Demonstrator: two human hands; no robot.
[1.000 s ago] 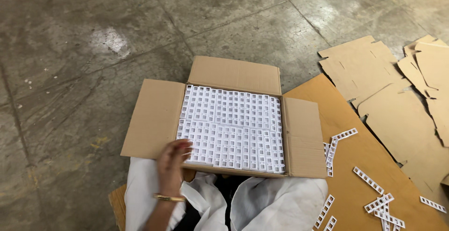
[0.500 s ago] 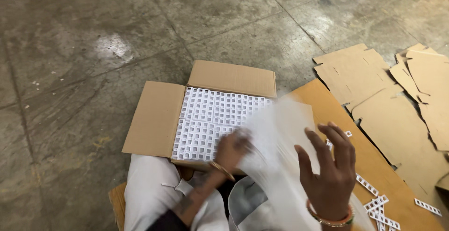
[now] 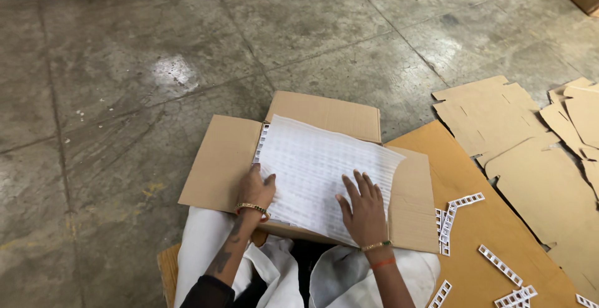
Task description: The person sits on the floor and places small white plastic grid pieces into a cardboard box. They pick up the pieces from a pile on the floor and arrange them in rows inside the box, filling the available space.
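Evidently smoothing it flat, left hand and right hand press open palms on the thin white foam sheet covering the open brown cardboard box.

One camera only, worn on person's head. Looks down and a bit forward, from above lap. Close view: left hand and right hand near bottom middle, open cardboard box just past them. Grey floor fills top, farther off. Flat cardboard sheets at right edge. No second view to share
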